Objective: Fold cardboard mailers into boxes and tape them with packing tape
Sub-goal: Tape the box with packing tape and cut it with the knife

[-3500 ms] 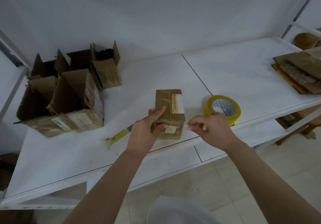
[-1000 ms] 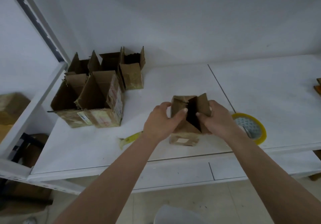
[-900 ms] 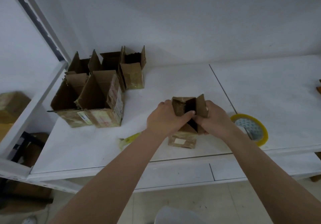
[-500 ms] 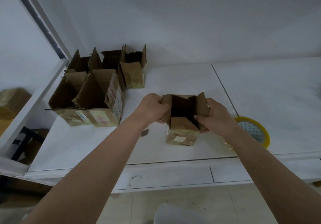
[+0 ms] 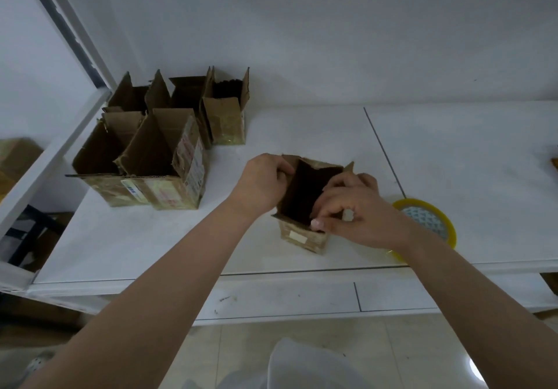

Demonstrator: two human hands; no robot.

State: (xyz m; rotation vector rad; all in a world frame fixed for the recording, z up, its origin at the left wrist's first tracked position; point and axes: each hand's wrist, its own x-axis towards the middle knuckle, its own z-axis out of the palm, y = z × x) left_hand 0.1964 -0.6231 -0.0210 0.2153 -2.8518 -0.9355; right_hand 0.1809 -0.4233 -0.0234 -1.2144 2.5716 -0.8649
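Note:
A small brown cardboard box (image 5: 303,237) stands upright near the front edge of the white table (image 5: 453,153), its top open and dark inside. My left hand (image 5: 262,184) grips the box's upper left flap. My right hand (image 5: 353,210) reaches over the right side, its fingers curled over the near rim and right flap. A yellow roll of packing tape (image 5: 431,219) lies flat on the table just right of my right hand, partly hidden by my wrist.
Several open-topped cardboard boxes (image 5: 157,153) stand grouped at the back left of the table, one smaller box (image 5: 226,119) at their right. A white shelf post (image 5: 60,26) rises at the left. The floor (image 5: 271,343) lies below the table's front edge.
The box was stood upright and its top flaps were spread open. My left hand moved to the left flap; my right hand came over the near right rim.

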